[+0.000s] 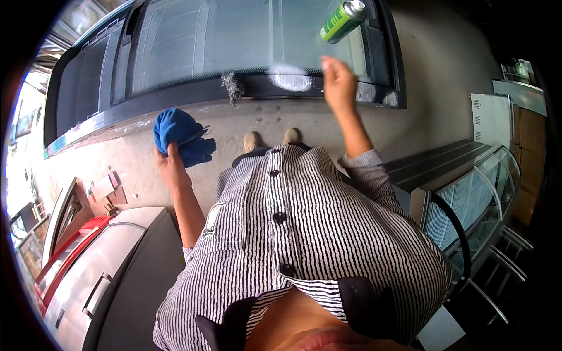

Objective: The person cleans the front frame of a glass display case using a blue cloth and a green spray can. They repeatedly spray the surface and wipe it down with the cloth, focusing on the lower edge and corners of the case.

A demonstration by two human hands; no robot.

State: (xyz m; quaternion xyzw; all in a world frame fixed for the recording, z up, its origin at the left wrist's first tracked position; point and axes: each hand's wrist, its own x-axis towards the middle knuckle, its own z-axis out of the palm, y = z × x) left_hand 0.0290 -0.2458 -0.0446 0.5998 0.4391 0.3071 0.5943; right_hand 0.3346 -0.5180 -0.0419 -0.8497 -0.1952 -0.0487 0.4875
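Note:
My left hand (168,159) is closed around a bunched blue cloth (178,131), held in front of the dark frame. My right hand (339,85) hovers at the frame's right part, fingers curled together, with nothing visible in them. White foam (291,78) lies just left of it, across the dark edge of a glass-panelled unit (205,44). Smaller foam patches (366,92) sit to its right. A green spray can (342,23) with a silver-grey top stands on the glass beyond that hand. Grey, tangled steel wool (232,88) rests on the frame's near edge, between my hands.
My shoes (252,141) are on the concrete floor (433,76), close to the unit. A white appliance with a handle (108,263) stands behind on the left. A curved-glass display case (468,202) is at the right, and a white cabinet (490,119) stands farther off.

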